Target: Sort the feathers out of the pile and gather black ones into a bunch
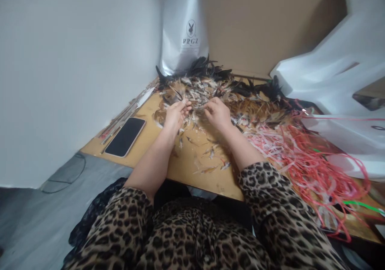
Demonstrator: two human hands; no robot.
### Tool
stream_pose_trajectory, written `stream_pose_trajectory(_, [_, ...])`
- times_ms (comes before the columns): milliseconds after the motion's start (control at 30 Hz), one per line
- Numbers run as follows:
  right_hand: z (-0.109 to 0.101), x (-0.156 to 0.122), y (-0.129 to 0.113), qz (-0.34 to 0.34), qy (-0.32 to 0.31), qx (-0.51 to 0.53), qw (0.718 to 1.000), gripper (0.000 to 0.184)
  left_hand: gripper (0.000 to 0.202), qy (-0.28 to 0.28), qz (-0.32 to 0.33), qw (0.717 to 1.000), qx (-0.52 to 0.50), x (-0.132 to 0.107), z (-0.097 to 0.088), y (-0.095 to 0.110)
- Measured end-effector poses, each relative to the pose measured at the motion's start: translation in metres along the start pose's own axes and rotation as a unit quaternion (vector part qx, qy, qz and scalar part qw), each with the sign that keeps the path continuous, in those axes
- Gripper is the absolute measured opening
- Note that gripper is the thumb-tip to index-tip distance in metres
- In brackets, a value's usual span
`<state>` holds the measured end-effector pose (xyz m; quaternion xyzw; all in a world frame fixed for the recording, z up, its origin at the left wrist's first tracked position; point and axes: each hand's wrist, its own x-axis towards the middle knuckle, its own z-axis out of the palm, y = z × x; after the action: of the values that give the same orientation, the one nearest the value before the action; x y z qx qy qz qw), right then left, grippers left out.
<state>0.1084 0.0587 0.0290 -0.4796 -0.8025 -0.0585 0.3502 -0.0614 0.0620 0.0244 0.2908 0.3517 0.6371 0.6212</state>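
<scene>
Forward | left hand [179, 112], right hand [217, 112] angled inward | fingers curled, hold unclear | at feathers [258, 110]

The leopard-print shirt [186, 230], with black spots on brown and beige, has a left sleeve [117, 222] and a right sleeve [276, 201], which leave the forearms [154, 157] bare, and a small button [206, 258].

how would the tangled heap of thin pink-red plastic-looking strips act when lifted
The heap of strips is probably floppy, since they bend into loose loops. Their thinness suggests little weight for its spread. Lifting one may drag others, as they cross.
</scene>
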Motion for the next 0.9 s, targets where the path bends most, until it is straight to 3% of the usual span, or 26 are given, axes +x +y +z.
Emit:
stream_pose_trajectory(200, [-0.01, -0.008, 0.013, -0.075, 0.054, -0.101, 0.991, 0.026, 0.009, -0.103, -0.124, 0.987, 0.018, -0.008, 0.005, -0.011])
stream_pose_trajectory(433, [-0.003, -0.013, 0.019, -0.095, 0.047, -0.146, 0.984, 0.025, 0.009, -0.099, -0.247, 0.964, 0.009, -0.014, 0.012, -0.021])
stream_pose_trajectory(700, [0.001, -0.015, 0.02, -0.101, 0.045, -0.157, 0.981, 0.024, 0.012, -0.067, -0.292, 0.954, 0.007, -0.019, 0.018, -0.02])
stream_pose_trajectory(900, [0.004, -0.016, 0.021, -0.062, 0.077, -0.072, 0.992, 0.018, 0.014, -0.069, -0.238, 0.969, 0.018, -0.017, 0.015, -0.025])
